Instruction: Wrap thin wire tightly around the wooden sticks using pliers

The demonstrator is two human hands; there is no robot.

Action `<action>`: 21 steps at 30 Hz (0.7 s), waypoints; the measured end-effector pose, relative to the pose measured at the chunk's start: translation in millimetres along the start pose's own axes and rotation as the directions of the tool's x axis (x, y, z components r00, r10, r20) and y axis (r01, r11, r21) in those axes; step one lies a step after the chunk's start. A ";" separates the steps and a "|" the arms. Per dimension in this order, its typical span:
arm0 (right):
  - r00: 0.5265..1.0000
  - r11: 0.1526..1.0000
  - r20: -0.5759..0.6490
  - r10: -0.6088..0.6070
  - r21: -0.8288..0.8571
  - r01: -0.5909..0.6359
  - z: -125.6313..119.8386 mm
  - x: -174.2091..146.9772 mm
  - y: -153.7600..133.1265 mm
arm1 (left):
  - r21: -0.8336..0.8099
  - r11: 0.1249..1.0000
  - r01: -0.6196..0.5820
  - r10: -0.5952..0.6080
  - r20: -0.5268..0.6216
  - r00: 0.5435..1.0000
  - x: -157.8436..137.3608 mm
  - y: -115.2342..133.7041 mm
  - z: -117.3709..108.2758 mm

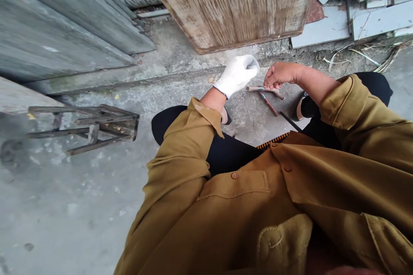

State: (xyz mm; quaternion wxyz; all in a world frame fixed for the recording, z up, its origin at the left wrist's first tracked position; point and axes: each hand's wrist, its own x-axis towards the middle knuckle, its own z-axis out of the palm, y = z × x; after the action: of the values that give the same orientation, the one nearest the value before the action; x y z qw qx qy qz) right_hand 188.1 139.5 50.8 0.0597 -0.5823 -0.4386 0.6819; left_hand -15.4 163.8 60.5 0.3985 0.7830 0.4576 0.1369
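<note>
My left hand [238,74], in a white knitted glove, is curled closed above the concrete floor, thumb against fingers. What it holds, if anything, is hidden. Just to the right, my bare right hand [281,74] pinches its fingertips together; anything between them is too small to make out. The two hands are close but apart. Below the right hand, a forked wooden stick [269,90] with a wrapped band lies on the ground. Touching or near its underside is a reddish-brown handle [268,104]. A dark, thin bar [289,121] lies closer to my body.
A worn plank panel [238,4] leans in front of me at the low concrete ledge [174,58]. White tiles and boards [325,25] are stacked at upper right. A wooden stool [93,126] lies on its side at left, below grey boards [64,21].
</note>
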 end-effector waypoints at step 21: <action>1.000 0.998 0.028 -0.011 -0.068 0.013 -1.6 8.2 16.6 | 0.075 0.996 -0.042 0.048 -0.082 0.995 3.3 -23.3 11.5</action>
State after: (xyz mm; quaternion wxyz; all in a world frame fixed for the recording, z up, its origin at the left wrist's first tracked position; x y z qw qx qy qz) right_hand 194.0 135.1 33.7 0.0379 -0.5718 -0.4658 0.6743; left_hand -21.1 166.9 35.1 0.3467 0.8008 0.4608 0.1618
